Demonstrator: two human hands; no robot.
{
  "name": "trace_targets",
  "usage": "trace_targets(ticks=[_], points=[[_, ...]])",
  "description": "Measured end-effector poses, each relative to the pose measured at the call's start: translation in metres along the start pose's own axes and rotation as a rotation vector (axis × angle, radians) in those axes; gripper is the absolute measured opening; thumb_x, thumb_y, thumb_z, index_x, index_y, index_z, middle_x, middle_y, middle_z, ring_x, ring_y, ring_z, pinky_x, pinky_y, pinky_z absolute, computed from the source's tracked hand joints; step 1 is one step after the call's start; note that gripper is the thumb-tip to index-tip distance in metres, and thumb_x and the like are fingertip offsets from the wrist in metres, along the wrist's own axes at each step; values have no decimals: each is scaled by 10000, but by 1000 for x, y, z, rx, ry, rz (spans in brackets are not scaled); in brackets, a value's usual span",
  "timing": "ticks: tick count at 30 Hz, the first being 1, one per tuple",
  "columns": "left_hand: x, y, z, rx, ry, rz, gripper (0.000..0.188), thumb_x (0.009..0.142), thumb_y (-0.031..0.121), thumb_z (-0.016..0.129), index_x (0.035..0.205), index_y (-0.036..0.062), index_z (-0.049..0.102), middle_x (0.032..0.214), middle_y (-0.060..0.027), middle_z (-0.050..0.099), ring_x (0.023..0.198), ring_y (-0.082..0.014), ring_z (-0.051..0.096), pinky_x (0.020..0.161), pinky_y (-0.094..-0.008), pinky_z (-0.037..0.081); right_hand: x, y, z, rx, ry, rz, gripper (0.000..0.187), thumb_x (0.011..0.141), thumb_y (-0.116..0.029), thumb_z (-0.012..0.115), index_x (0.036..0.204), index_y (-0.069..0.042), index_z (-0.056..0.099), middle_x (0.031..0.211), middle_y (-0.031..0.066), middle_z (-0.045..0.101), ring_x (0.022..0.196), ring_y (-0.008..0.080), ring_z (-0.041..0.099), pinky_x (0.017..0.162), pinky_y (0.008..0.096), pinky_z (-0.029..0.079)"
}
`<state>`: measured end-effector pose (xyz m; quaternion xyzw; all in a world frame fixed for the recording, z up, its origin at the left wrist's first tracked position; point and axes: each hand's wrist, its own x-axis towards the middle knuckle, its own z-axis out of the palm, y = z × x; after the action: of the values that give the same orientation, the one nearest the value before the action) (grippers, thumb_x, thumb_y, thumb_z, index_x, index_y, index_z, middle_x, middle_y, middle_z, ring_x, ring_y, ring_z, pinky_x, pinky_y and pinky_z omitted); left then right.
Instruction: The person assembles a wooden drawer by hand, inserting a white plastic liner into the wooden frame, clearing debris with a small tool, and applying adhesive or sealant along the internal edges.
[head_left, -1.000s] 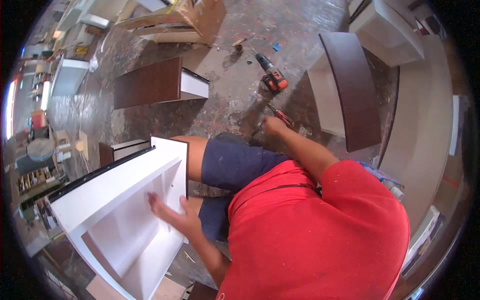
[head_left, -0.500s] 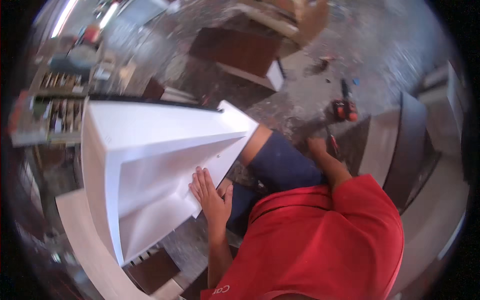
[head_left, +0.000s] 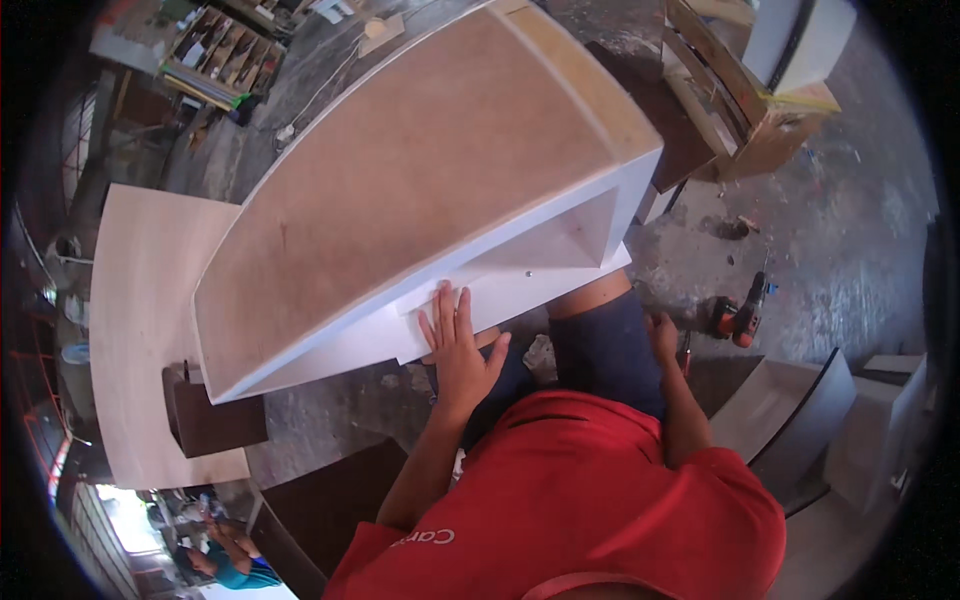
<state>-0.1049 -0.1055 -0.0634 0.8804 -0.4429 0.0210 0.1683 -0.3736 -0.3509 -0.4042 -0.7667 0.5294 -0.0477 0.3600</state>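
Note:
A large curved-edged cabinet (head_left: 400, 190) with an unpainted brown panel and a white inside stands in front of me, against my legs. My left hand (head_left: 460, 345) lies on its white lower panel (head_left: 560, 275), fingers spread, holding nothing. A small round fitting (head_left: 529, 273) shows on that panel. My right hand (head_left: 661, 338) is low beside my right leg, near the floor. Close to it is a red-handled hand tool (head_left: 685, 357); the fingers are too hidden to show a grip. An orange and black cordless drill (head_left: 742, 318) lies on the floor further right.
A curved pale board (head_left: 145, 330) and a dark brown box (head_left: 215, 415) are at left. White and dark cabinet parts (head_left: 780, 400) stand at right. A wooden crate-like frame (head_left: 740, 110) is at far right. Another person (head_left: 235, 560) is at lower left.
My view has shifted, and the cabinet appears turned: its brown panel now faces me, where more of the white inside showed. My left hand stays on the white panel; my right stays low.

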Motion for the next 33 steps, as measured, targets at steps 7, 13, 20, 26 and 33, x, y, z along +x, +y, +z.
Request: trace_targets(ticks=[7,13,20,26,33], points=[[9,1,7,-75,41,95,778,899,378,677,1498,-10,368,1618,-236,268,1513,-422,217,1219,-606,80,13,-162,-121,705,213,-182,360,1040,-332,531,1096,-2,663,956,81,692,871,209,630,819,373,497],[0,-13,3,-168,0,81,721,892,309,692,1482,11,403,1616,-191,305,1509,-392,247,1230,-589,106,-35,-303,-200,968,206,-705,578,1038,-484,487,1290,33,541,1222,113,588,1147,213,530,1009,371,405],[-36,-27,-4,-206,82,-79,687,879,305,707,1451,23,452,1560,-201,384,1463,-389,334,1211,-598,164,-1,-271,-136,920,11,-844,613,1059,-392,426,1470,53,332,1392,161,466,1279,266,449,1107,422,341],[-10,-13,9,-280,73,-18,722,853,330,719,1419,-23,441,1409,-224,492,1342,-400,441,1175,-565,266,30,-235,-111,1020,-107,-616,379,1021,-192,557,1313,23,446,1171,95,541,1045,186,515,958,377,431],[21,19,14,-413,49,105,738,822,366,728,1357,-71,470,1335,-256,543,1279,-409,491,1105,-513,362,-7,-326,-125,853,-105,-638,438,1031,-235,587,1336,60,475,1332,168,547,1205,258,536,1049,396,413]])
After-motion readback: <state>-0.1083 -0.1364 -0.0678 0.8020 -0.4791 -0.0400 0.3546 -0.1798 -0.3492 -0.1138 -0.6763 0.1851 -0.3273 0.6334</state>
